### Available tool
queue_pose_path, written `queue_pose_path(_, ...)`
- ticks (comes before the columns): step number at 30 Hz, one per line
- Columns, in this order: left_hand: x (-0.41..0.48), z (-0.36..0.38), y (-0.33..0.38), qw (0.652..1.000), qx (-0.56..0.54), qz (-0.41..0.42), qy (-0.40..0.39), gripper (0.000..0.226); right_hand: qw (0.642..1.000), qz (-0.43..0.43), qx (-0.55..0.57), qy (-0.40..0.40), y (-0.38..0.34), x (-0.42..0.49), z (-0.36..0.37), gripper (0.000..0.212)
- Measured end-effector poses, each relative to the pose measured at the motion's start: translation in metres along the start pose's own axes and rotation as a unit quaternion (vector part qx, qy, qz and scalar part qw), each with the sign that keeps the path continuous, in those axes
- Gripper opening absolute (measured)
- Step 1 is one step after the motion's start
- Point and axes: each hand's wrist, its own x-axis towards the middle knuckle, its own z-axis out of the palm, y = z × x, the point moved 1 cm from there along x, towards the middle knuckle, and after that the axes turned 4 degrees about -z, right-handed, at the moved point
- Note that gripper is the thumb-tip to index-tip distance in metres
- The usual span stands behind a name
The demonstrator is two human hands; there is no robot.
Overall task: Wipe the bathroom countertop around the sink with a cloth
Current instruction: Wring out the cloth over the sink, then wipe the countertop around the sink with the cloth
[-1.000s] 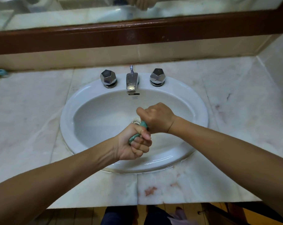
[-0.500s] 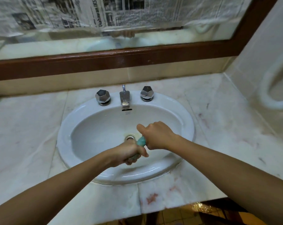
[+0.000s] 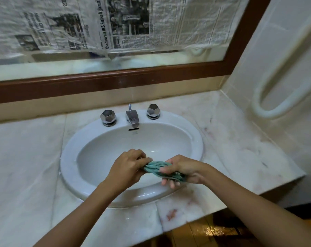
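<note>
While both hands hover over the near half of the sink (image 3: 67, 157), the teal cloth (image 3: 156, 166) stretches between them as a bunched, twisted roll. The left hand (image 3: 128, 168) grips the roll's left end, with its fingers curled around the fabric. The right hand (image 3: 183, 170) holds the other end, its fingers wrapped under the cloth so that the fingertips show below it. The cloth is off the countertop (image 3: 26, 157), whose pale marble spreads out to the left of the left hand, to the right of the right hand and beneath both forearms. Reddish blotches mark the marble under the right forearm. Beyond the hands, at the far rim of the sink, stands a chrome faucet (image 3: 132, 118) with a faceted knob on each side. Farther back runs a brown mirror frame (image 3: 115, 82), and newspaper sheets (image 3: 97, 24) cover the upper glass. A white looped rail (image 3: 268, 97) is fixed to the tiled wall, well to the right of the right hand.
</note>
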Motion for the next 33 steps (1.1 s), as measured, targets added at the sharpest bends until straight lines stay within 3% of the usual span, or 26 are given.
queue_pose_path(4,-0.017,-0.002,0.008,0.989,0.019,0.046,0.139,0.023,0.962,0.020,0.254,-0.098,0.020,-0.007,0.007,0.058)
queue_pose_path(9,-0.041,0.010,0.014,0.982,0.010,0.015,0.189,0.022,0.916,0.040,0.384,-0.114,0.036,-0.014,0.019,0.055)
queue_pose_path(13,-0.052,0.027,0.031,0.983,-0.047,-0.018,0.174,0.029,0.914,0.014,0.404,-0.041,0.049,-0.019,0.017,0.080)
queue_pose_path(17,-0.043,0.039,0.045,0.989,-0.078,-0.068,0.109,0.039,0.903,-0.006,0.427,0.054,0.052,-0.029,0.007,0.039)
queue_pose_path(19,-0.036,0.046,0.050,0.991,-0.080,-0.091,0.065,0.045,0.903,-0.005,0.407,0.136,0.051,-0.036,-0.008,0.032)
queue_pose_path(23,-0.013,0.063,0.066,0.977,-0.142,-0.158,0.009,0.047,0.906,-0.053,0.269,0.322,0.051,-0.064,-0.060,0.023)
queue_pose_path(26,0.014,0.082,0.081,0.958,-0.181,-0.224,-0.001,0.044,0.872,-0.097,0.137,0.460,0.054,-0.091,-0.114,0.021)
queue_pose_path(28,0.034,0.095,0.093,0.946,-0.193,-0.260,-0.008,0.043,0.826,-0.123,-0.042,0.549,0.060,-0.099,-0.157,0.025)
queue_pose_path(30,0.053,0.107,0.105,0.937,-0.197,-0.289,-0.015,0.043,0.753,-0.136,-0.228,0.602,0.066,-0.096,-0.194,0.034)
queue_pose_path(32,0.073,0.116,0.117,0.931,-0.197,-0.305,-0.023,0.044,0.688,-0.140,-0.411,0.582,0.077,-0.081,-0.223,0.043)
queue_pose_path(33,0.081,0.121,0.122,0.930,-0.199,-0.309,-0.028,0.043,0.692,-0.122,-0.478,0.526,0.085,-0.071,-0.232,0.046)
